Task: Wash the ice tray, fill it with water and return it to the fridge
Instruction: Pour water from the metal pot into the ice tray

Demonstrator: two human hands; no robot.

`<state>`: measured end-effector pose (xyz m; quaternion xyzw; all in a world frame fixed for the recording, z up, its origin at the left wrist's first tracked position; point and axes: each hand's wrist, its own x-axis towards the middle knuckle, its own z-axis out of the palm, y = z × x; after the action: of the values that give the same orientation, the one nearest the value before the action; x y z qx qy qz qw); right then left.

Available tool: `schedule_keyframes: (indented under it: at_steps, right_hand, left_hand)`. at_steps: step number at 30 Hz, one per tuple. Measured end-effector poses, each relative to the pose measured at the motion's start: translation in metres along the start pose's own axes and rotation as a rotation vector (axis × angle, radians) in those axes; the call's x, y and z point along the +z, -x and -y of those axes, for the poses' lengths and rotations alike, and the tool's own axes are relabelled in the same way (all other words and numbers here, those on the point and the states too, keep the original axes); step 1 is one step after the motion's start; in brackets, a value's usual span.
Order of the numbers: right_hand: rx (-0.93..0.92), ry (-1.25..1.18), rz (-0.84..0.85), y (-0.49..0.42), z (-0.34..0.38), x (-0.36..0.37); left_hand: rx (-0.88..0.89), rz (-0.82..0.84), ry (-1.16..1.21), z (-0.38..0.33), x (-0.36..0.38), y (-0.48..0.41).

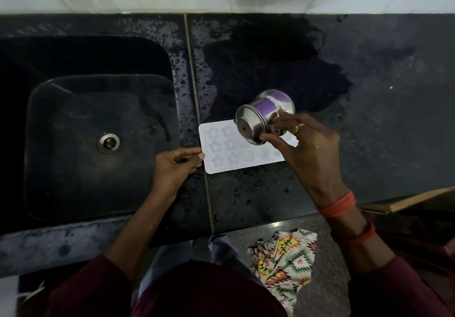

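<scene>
The left hand (176, 166) reaches forward, its fingers (194, 156) curled and pinching the left edge of the white ice tray (221, 155). The tray lies flat on the wet dark surface (369, 82), stretching rightward from those fingers. The right hand (307, 144) grips a steel cup (256, 122) between thumb and fingertips, tipped on its side above the tray's middle.

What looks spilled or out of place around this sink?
A large dark wet patch spreads over the counter behind the ice tray, with droplets speckled toward the sink; likely spilled water. The right hand holds a steel cup tipped sideways over the tray. A patterned cloth lies crumpled, apparently on the floor.
</scene>
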<state>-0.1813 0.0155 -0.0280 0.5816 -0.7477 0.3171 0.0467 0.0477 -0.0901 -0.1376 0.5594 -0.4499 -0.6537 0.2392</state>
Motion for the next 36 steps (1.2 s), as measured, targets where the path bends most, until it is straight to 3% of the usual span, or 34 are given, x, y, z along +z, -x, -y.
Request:
schedule_keyframes:
  at_steps: [36]
  right_hand:
    - [-0.076,0.009,0.017,-0.0034,0.0035,0.0059]
  left_hand:
    - [-0.003,0.004,-0.014,0.0009,-0.0010,-0.0002]
